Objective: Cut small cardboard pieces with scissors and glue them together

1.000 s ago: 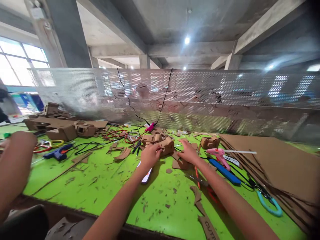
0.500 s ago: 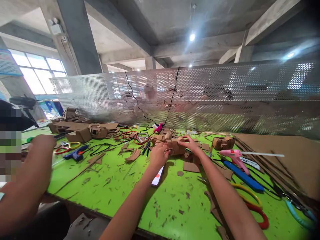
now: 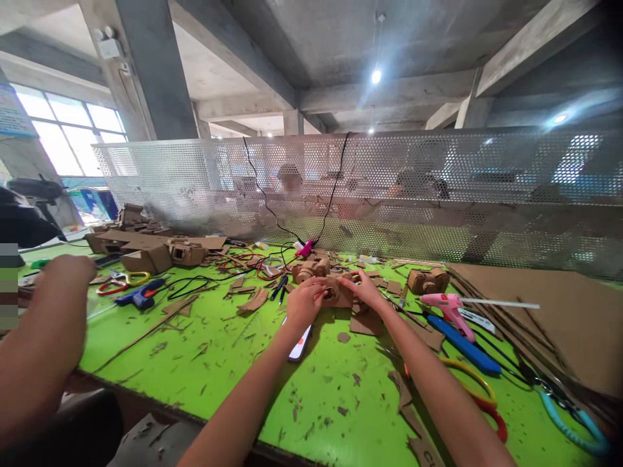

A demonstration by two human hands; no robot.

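Between my hands is a small cardboard model (image 3: 343,297), box-shaped with a round opening in its near face. My left hand (image 3: 305,299) grips its left side with curled fingers. On the right end, my right hand (image 3: 364,288) holds it with thumb and fingers. Just behind it sits another cardboard piece (image 3: 311,267) with rounded parts. A phone (image 3: 300,342) with a lit screen lies partly under my left wrist. A flat cardboard scrap (image 3: 366,324) and a small cardboard disc (image 3: 343,337) lie nearer me.
Right of my arm are a pink glue gun (image 3: 452,311), a blue-handled tool (image 3: 464,345), scissors (image 3: 470,383) and pliers (image 3: 572,415). A blue glue gun (image 3: 141,295) and cardboard boxes (image 3: 146,259) stand left. A co-worker's arm (image 3: 53,324) reaches in. A perforated metal screen (image 3: 370,194) borders the back.
The cardboard model has turned between my hands, so its round opening now shows. The view has shifted slightly, and the co-worker's arm has moved a little left.
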